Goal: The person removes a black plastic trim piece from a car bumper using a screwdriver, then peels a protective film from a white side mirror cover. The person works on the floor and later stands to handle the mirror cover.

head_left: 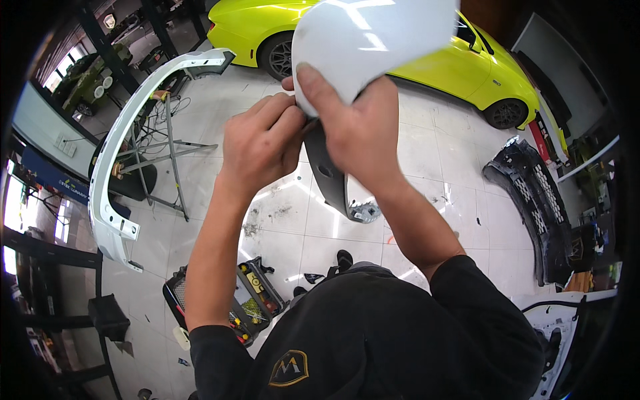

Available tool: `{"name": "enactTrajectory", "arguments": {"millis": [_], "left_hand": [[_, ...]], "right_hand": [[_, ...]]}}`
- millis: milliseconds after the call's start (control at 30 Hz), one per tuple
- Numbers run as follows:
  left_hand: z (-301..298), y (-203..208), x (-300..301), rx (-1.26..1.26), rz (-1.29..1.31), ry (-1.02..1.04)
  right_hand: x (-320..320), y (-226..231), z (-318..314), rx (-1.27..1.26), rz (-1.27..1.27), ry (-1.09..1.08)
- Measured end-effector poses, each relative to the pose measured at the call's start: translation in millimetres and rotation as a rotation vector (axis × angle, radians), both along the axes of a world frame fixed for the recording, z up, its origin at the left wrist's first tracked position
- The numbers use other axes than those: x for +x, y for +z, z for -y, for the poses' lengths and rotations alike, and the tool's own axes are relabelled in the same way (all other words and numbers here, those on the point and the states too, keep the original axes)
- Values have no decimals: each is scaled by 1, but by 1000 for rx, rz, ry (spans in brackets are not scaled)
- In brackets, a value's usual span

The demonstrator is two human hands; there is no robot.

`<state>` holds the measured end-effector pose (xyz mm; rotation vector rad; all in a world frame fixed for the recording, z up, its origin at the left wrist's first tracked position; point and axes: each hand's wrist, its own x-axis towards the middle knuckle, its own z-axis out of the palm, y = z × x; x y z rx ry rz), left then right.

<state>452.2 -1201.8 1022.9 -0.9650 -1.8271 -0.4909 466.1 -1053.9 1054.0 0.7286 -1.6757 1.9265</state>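
You hold a white car body panel up at top centre of the frame, its dark inner part hanging below between your hands. Your right hand grips the panel's lower edge, thumb pressed on the white face, fingers wrapped behind. Your left hand is curled closed, fingertips pinched at the panel's edge just beside the right thumb; what they pinch, you can't tell.

Below is a glossy white tiled floor, scuffed and stained in the middle. A yellow-green car stands upper right. A white bumper cover rests on a metal stand at left. A black grille bumper piece lies on the tiles at right. An open tool case sits on the floor lower left, near your left elbow. A small black plastic part lies beside it. Another white panel shows at lower right. Windows line the left rim.
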Motion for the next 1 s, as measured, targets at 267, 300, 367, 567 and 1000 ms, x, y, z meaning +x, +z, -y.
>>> {"name": "enactTrajectory", "arguments": {"millis": [267, 300, 367, 567, 1000], "left_hand": [[-15, 16, 10, -296, 215, 122], [-15, 15, 14, -324, 221, 149], [-16, 11, 24, -379, 234, 202], [-13, -3, 40, -517, 270, 303], [30, 22, 64, 126, 799, 356]], "right_hand": [[-29, 12, -21, -46, 260, 190], [-30, 11, -19, -43, 289, 210], [-30, 9, -17, -41, 298, 218], [-35, -8, -1, -70, 363, 236], [-11, -14, -4, -38, 306, 214]]}}
